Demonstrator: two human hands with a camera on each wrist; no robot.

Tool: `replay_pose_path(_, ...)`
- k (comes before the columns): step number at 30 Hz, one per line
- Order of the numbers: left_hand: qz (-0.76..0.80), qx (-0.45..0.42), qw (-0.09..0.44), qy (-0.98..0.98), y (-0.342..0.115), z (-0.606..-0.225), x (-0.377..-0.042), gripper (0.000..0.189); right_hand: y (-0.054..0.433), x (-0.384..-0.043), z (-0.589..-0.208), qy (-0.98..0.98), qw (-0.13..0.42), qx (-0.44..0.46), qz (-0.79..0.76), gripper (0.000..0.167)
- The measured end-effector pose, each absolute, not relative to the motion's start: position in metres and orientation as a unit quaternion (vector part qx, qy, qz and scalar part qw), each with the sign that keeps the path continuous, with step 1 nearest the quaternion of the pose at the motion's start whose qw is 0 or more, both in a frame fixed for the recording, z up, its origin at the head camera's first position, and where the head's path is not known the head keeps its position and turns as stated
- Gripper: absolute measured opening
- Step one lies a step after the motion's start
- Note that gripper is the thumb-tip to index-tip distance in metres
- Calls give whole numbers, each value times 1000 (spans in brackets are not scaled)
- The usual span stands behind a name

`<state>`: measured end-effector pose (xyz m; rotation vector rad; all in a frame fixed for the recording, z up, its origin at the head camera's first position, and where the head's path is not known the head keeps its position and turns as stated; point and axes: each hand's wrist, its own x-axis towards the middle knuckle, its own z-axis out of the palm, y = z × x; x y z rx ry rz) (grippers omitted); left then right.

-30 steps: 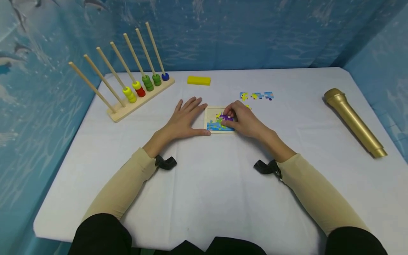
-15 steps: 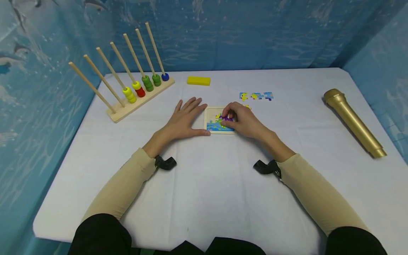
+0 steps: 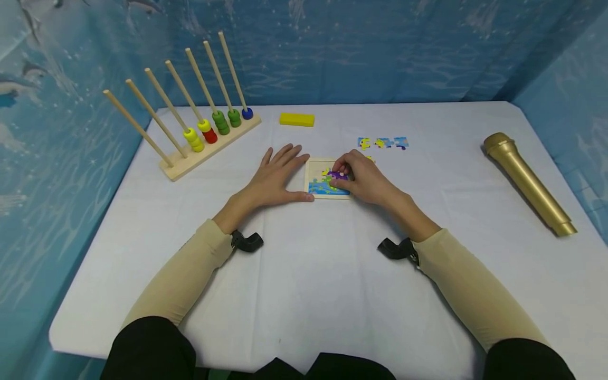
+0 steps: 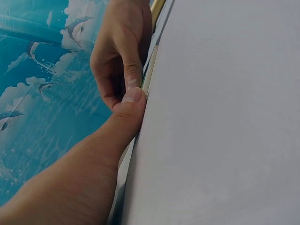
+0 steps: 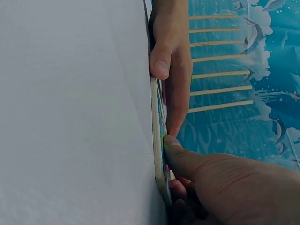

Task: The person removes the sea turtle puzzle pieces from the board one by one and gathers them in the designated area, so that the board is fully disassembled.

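Observation:
A small wooden puzzle tray [image 3: 313, 170] lies mid-table, with blue sea pieces [image 3: 319, 189] along its near side. My left hand [image 3: 275, 182] is spread flat at the tray's left, its thumb at the near left corner and its fingertips by the far one. Over the tray's right half, my right hand [image 3: 364, 179] pinches a purple puzzle piece [image 3: 339, 176] between thumb and curled fingers. In the right wrist view, the right thumb [image 5: 176, 150] presses down close to the tray's surface. The palm hides the tray's right side.
Loose puzzle pieces [image 3: 383, 143] lie beyond the right hand. A yellow block [image 3: 296, 120] rests near the far edge. A wooden bead rack [image 3: 214, 149] with upright pegs stands at the back left, and a gold microphone-shaped tube [image 3: 529, 182] lies at the right.
The right fingertips and the purple piece shift very slightly over the tray. The left hand stays in place.

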<state>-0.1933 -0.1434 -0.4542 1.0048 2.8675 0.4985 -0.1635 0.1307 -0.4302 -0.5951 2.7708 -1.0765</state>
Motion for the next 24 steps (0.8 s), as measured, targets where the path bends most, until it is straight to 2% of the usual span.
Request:
replay_pose_path(7, 161, 328, 30, 930, -144, -453, -194, 105, 130, -163, -431, 906, 43, -216, -361, 17)
replay_pose_path(15, 161, 327, 33, 931, -145, -455, -194, 105, 129, -163, -434, 910, 19, -231, -343, 43)
replay_pose_path(24, 160, 328, 31, 930, -145, -455, -196, 106, 124, -164, -437, 916, -5, -231, -330, 44)
